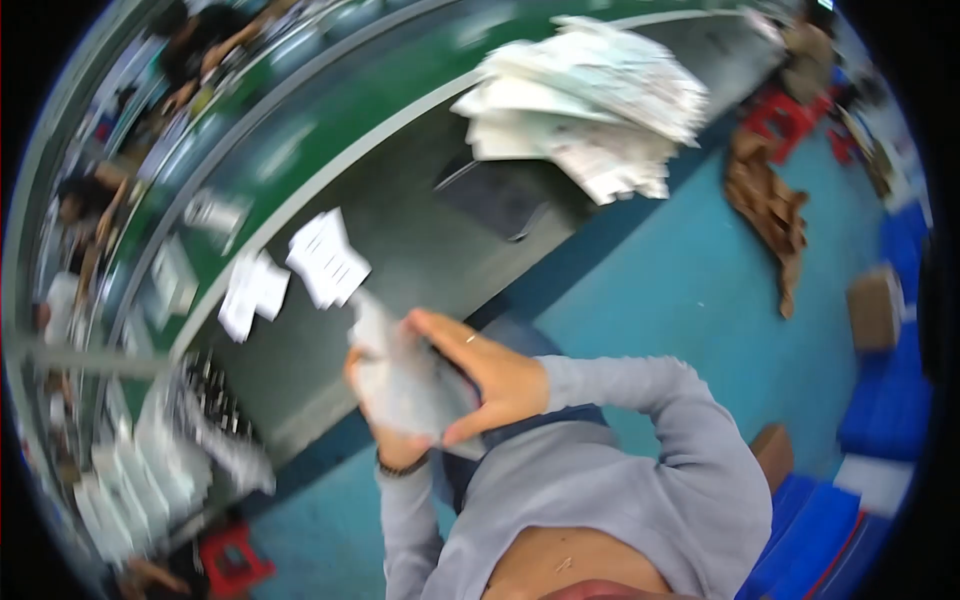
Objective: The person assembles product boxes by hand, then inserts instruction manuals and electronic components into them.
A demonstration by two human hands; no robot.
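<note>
A whitish, partly see-through flat packet (405, 385) is held in front of my body, blurred by motion. My left hand (388, 415), with a dark band at the wrist, grips its left side; most of its fingers are behind the packet. On the other side, my right hand (492, 372), with a ring on one finger, curves around the packet's edge. What is inside it I cannot make out. Just beyond the packet, white printed slips (328, 258) lie on the grey-green bench (400, 190), and more white slips (253, 295) lie to their left.
Farther along the bench is a large heap of flat white packets (590, 105), near a dark flat sheet (490, 200). A green conveyor (270, 150) runs behind, with people beyond it. White packs (140, 485) stand at left. Brown paper (765, 200) and blue crates (800, 540) sit on the right.
</note>
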